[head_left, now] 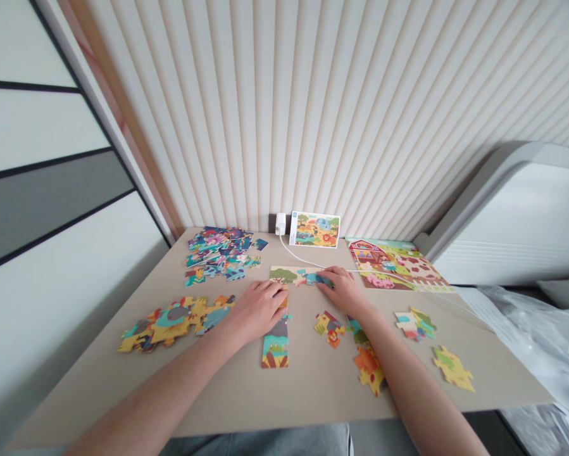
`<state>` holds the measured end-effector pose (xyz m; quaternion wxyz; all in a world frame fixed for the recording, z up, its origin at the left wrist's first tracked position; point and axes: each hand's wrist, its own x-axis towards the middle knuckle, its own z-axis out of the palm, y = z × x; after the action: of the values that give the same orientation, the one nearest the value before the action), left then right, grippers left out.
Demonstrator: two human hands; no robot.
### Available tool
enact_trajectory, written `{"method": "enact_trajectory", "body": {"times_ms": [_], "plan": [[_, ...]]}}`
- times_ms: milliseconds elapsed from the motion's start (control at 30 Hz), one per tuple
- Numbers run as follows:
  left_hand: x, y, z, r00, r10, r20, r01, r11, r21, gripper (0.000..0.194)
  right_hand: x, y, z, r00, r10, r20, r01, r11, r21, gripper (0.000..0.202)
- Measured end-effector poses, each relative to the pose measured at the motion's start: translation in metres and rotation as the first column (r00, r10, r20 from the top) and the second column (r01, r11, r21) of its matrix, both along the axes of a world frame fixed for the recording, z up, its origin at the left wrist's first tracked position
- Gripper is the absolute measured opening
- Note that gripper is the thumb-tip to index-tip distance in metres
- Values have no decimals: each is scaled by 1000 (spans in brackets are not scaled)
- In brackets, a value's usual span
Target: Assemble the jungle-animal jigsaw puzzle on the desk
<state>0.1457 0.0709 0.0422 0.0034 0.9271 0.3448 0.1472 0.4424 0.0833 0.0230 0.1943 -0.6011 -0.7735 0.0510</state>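
– Head view: left hand first?

– Your left hand [261, 307] lies palm down at the corner of the frame [275, 348], the L of joined pieces mid-table [307, 392]. It hides part of the near strip; you cannot tell whether the fingers grip or only press

– And the right?

– Your right hand [345, 290] has its fingers on the far strip's blue piece [312, 278], covering its right end. The thumb's hold is unclear. The two hands are apart, one at each end of that strip

– What do the arms cover?

– Your right forearm overlaps the orange pieces [368, 364]; your left screens the right edge of the yellow pieces [170, 324]

– Anything else hard to read?

– The dark heap [220, 250] overlaps itself, so single pieces blur together. The cable [297, 256] passes behind your right hand and crosses the farm puzzle [388, 263]. The frame edge cuts off the plastic bag [531, 323], and your lap [275, 441] shows only partly
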Motion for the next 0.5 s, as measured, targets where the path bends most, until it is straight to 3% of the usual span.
{"method": "enact_trajectory", "body": {"times_ms": [500], "plan": [[1, -1, 2, 1000, 2, -16, -2, 1000, 6, 28, 3, 5, -3, 996, -3, -86, 2, 1000, -11, 39]]}}
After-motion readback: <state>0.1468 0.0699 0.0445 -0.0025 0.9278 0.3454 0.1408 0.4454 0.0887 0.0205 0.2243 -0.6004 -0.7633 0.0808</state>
